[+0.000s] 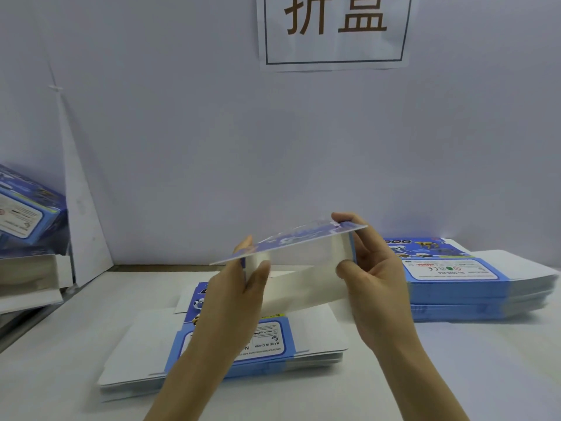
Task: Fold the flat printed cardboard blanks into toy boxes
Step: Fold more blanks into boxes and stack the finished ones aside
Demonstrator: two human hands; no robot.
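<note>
Head view: a partly opened cardboard blank (299, 243) is held in the air above the worktop (455, 375), with its printed blue face up and its white inside towards the camera. The left hand (239, 290) holds its left end, thumb on a white flap, fingers behind. The right hand (375, 281) holds its right end, fingers over the top edge, thumb inside. Both grips are closed on the blank. A stack of flat blanks (142, 357) lies directly below the hands. A second stack (461, 287) lies to the right. A folded box (28, 212) sits tilted at far left. A paper sign (334, 31) hangs on the wall.
</note>
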